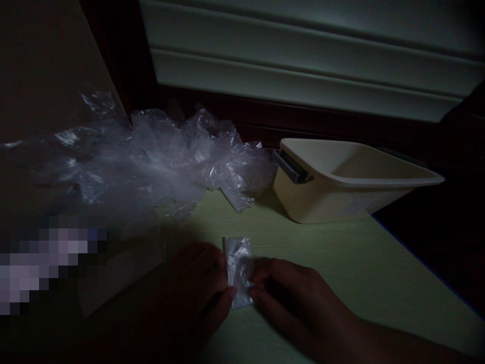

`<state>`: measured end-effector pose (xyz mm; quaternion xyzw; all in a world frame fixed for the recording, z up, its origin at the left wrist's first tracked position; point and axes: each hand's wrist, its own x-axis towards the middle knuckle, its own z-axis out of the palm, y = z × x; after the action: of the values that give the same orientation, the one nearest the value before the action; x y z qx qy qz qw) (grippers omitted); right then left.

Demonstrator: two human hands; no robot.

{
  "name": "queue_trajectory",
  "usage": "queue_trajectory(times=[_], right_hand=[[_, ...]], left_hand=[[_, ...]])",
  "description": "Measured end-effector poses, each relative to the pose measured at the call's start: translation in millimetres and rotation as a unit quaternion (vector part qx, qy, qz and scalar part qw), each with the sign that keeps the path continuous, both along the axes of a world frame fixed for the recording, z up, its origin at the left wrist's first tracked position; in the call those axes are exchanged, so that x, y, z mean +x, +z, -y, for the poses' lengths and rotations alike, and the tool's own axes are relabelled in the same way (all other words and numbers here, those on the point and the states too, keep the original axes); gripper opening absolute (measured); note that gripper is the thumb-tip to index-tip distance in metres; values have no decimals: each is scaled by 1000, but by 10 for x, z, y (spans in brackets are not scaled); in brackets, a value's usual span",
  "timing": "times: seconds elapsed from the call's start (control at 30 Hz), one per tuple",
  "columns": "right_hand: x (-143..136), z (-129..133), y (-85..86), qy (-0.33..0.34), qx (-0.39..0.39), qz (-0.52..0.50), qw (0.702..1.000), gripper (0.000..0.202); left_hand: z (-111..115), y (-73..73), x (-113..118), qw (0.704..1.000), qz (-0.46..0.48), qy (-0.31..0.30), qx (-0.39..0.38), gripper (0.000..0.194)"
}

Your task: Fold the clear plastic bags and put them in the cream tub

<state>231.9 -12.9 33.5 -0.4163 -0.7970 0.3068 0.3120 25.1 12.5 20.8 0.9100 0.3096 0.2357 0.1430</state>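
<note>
A small clear plastic bag (239,265), narrow, flat and slightly crinkled, is between my two hands just above or on the green tabletop. My left hand (202,285) grips its left edge, with the thumb on the lower part and the fingers curled. On the opposite edge, the thumb and fingertips of my right hand (290,288) pinch the plastic. Dim light hides what, if anything, is inside the bag. Beyond my hands lies a large loose pile of clear plastic bags (162,156), crumpled together.
A cream plastic bin (322,197) with a dark grey handle stands at the back right, near the edge of the green table (341,268). To the left lies a flat pale sheet (121,278) beside a pixelated patch. A ribbed pale panel (303,55) in a dark frame rises behind.
</note>
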Motion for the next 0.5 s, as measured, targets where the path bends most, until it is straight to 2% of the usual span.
queue_trajectory(times=[0.17, 0.27, 0.43, 0.5], right_hand=[[-21, 7, 44, 25, 42, 9, 999, 15], [-20, 13, 36, 34, 47, 29, 998, 17], [-21, 3, 20, 45, 46, 40, 997, 20], [-25, -3, 23, 44, 56, 43, 997, 20]], left_hand=[[39, 49, 6, 998, -36, 42, 26, 7], [72, 43, 13, 996, -58, 40, 47, 3], [94, 7, 34, 988, -64, 47, 134, 10], [93, 11, 51, 984, -65, 30, 166, 24]])
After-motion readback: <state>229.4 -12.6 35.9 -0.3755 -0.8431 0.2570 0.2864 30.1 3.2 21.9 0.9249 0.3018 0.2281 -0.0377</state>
